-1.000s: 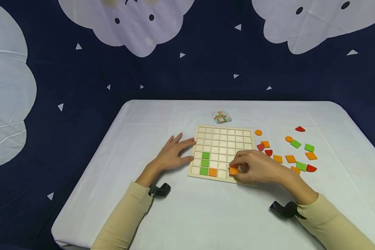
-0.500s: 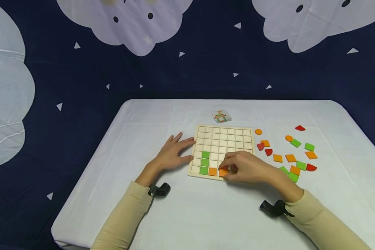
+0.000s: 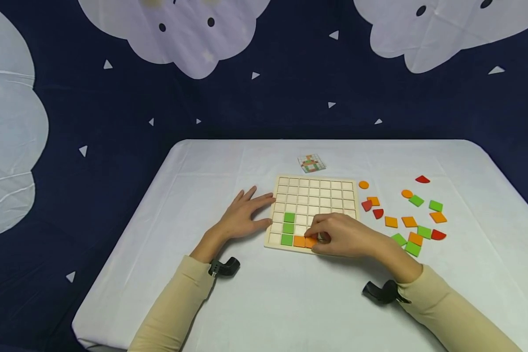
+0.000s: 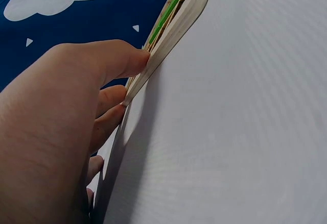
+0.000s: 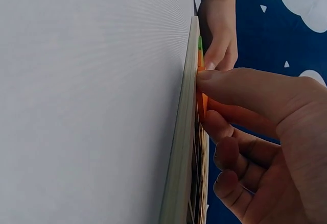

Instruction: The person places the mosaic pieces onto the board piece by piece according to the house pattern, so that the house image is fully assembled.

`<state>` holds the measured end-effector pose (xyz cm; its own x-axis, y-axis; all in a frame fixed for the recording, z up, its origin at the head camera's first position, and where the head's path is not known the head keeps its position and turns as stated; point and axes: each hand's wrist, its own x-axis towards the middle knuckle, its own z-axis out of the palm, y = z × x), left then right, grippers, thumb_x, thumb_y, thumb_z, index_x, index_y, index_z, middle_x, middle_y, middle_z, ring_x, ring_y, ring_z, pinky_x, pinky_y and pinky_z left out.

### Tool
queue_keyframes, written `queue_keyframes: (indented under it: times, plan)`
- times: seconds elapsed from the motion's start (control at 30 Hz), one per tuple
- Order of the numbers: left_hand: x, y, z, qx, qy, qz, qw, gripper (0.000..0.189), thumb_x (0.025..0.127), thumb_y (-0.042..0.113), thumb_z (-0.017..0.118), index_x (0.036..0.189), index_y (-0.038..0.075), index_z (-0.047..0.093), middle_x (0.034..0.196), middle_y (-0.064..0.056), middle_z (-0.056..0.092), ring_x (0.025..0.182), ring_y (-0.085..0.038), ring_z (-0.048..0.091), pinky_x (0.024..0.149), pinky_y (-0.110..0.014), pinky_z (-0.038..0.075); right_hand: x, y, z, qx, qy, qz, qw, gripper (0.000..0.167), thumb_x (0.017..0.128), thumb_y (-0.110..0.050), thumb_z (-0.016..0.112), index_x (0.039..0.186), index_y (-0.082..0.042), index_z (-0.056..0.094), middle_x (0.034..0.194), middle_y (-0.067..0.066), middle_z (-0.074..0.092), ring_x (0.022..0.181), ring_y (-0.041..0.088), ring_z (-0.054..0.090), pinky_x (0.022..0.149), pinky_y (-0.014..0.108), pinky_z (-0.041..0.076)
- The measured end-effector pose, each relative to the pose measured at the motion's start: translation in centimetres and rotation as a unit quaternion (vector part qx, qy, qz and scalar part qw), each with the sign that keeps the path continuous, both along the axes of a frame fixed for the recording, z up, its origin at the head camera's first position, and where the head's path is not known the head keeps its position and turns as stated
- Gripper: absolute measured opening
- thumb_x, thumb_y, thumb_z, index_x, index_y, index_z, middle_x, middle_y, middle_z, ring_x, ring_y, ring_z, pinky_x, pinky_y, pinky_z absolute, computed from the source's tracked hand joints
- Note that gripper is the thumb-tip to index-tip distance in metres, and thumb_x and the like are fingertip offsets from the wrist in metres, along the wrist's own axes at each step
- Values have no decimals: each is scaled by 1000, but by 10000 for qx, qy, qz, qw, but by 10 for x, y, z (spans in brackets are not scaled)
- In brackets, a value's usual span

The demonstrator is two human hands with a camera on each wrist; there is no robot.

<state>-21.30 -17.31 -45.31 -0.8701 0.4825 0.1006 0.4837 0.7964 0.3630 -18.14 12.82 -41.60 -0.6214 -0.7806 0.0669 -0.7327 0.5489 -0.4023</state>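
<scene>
Board (image 3: 314,194) w/ 3 grn sqs (image 3: 288,228), 1 orng (image 3: 299,241); R hand (image 3: 345,234) pinches 2nd orng (image 3: 310,242).

In the head view, a white table (image 3: 255,303) with rounded far corners spreads around six o'clock. Beyond it, dark blue cloth (image 3: 281,110) fills the background, printed with pale clouds (image 3: 191,49) at nine, eleven and two o'clock and small triangles (image 3: 333,35). Creases (image 3: 9,73) cross the nine o'clock cloud. The light is soft.

The white table (image 3: 264,303) carried a wooden grid board (image 3: 309,192); a small picture card (image 3: 311,164) lay just beyond the board; green pieces (image 3: 436,206), orange pieces (image 3: 408,222) and red pieces (image 3: 438,235) lay scattered to the board's right.
</scene>
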Motion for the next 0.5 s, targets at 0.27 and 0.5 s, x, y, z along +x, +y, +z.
queue_keyframes:
  times: [0.27, 0.5]
  plan:
    - [0, 0, -1, -8, 17, 11, 10000, 62, 89, 53, 56, 145, 31, 44, 150, 18, 32, 145, -24, 10, 116, -45, 0, 0, 0, 1, 121, -65, -51, 9999, 25, 81, -33, 74, 103, -24, 74, 87, -14, 55, 69, 5, 51, 62, 24, 42]
    - [0, 0, -1, 15, 41, 9, 10000, 61, 89, 52, 57, 145, 30, 45, 150, 18, 33, 145, -24, 11, 116, -45, 0, 0, 2, 0, 173, -81, -83, 9998, 26, 80, -32, 75, 105, -24, 75, 83, -13, 54, 67, 4, 49, 61, 24, 41]
